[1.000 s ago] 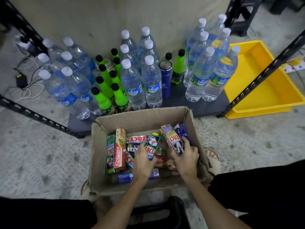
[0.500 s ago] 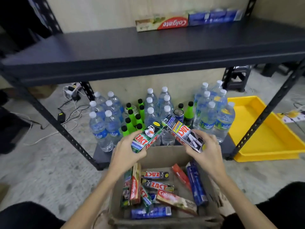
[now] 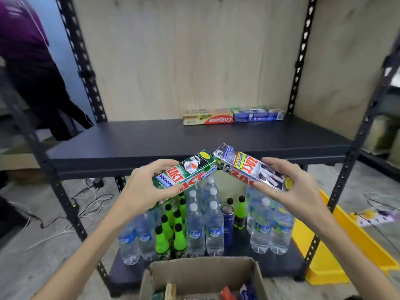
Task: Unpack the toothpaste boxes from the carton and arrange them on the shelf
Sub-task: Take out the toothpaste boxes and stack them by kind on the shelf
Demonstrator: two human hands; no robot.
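The left hand (image 3: 149, 187) has its grip curled round a green Zact box (image 3: 186, 169), thumb below and fingers on top; the right hand (image 3: 287, 185) likewise pinches a silver Zact box (image 3: 249, 167). Both hover just before the shelf (image 3: 151, 137) front edge. Light, stiff, crushable cardboard, probably best held across the long sides. Since half a second ago both boxes have risen from above the carton (image 3: 201, 271) to shelf height.
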